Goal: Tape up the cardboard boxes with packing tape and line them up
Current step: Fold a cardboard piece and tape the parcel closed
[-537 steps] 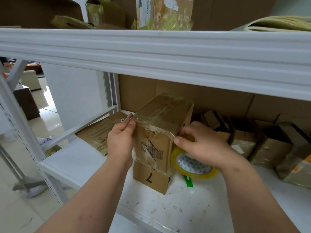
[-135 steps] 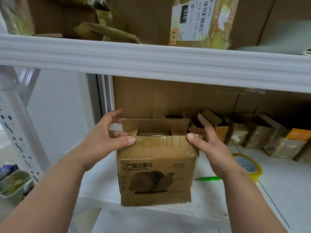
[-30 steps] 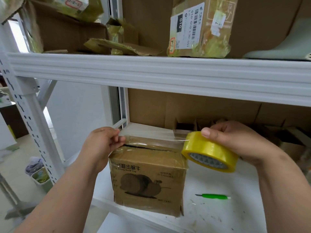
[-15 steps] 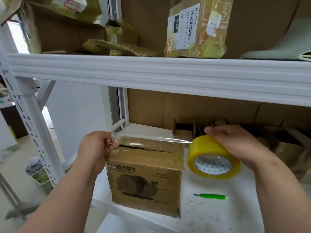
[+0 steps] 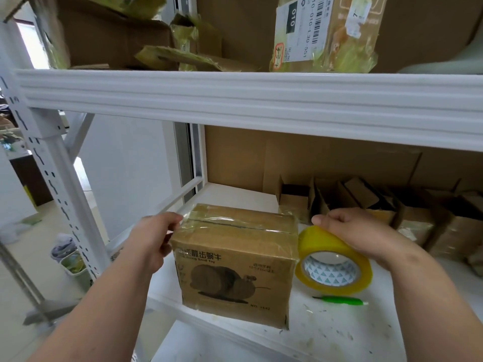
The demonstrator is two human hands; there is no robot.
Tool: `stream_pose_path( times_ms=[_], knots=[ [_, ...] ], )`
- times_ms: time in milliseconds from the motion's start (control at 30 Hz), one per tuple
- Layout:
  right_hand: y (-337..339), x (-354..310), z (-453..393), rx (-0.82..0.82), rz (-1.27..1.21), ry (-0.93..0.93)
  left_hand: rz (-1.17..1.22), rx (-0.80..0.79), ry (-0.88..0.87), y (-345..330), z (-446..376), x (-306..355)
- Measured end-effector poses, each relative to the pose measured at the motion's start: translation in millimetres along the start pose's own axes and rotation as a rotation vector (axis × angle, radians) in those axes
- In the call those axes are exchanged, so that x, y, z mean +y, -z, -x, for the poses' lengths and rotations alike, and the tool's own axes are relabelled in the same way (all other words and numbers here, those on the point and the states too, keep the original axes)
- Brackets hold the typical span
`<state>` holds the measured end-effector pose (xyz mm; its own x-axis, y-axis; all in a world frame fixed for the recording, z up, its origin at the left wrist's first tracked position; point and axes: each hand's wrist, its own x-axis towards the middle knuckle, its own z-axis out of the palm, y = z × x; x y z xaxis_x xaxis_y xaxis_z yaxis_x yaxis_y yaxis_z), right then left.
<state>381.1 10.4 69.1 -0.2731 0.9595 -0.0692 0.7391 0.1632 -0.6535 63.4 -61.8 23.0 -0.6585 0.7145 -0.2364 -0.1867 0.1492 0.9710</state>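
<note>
White metal shelving (image 5: 235,100) is holding a brown cardboard box (image 5: 235,267) near its front edge. Left hand (image 5: 154,241) is pinching the clear tape end against the box's top left edge, while right hand (image 5: 366,233) is gripping a yellow tape roll (image 5: 337,257) touching the box's right side, glossy tape covering the top seam.

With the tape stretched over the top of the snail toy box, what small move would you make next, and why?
Probably pull the tape roll down the box's right side. The strip already lies along the top seam of the snail toy box; the left hand holds its free end at the left top edge, and the right hand grips the roll just past the right top edge, uncut.
</note>
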Motion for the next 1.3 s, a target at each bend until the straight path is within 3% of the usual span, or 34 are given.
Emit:
stream_pose_path(
  times_ms=[233,333,433,533,667,767,867,900,967,1033,1100,1300],
  knots=[
    [-11,3,0,0.002,-0.051,0.017,-0.07,-0.168,0.184,12,-9,-21],
    [-15,1,-1,0.01,-0.124,0.014,0.0,-0.123,0.079,11,-14,-28],
    [-18,5,-2,0.027,-0.24,-0.047,-0.201,-0.074,-0.085,8,-14,-21],
    [-17,11,3,0.038,-0.433,-0.084,-0.286,-0.215,-0.043,14,-11,-1],
    [-17,22,1,-0.108,-0.516,-0.015,-0.402,-0.355,-0.036,3,-17,16],
    [-24,23,3,-0.186,-0.646,-0.018,-0.443,-0.164,-0.147,-19,-29,11],
    [-41,22,9,-0.198,-0.771,0.017,-0.658,0.17,-0.536,-34,-15,9],
    [-46,21,11,-0.181,-0.798,0.032,-0.703,0.194,-0.681,-39,-1,9],
    [-54,18,14,-0.14,-0.839,0.054,-0.881,0.027,-0.822,-52,30,8],
    [-58,18,16,-0.105,-0.866,0.063,-1.209,-0.193,-0.816,-64,51,0],
    [-61,22,18,-0.108,-0.874,0.074,-1.369,-0.306,-0.83,-68,51,-3],
    [-85,44,32,-0.225,-0.943,0.169,-1.105,-0.541,-0.872,-61,7,-2]
  ],
)
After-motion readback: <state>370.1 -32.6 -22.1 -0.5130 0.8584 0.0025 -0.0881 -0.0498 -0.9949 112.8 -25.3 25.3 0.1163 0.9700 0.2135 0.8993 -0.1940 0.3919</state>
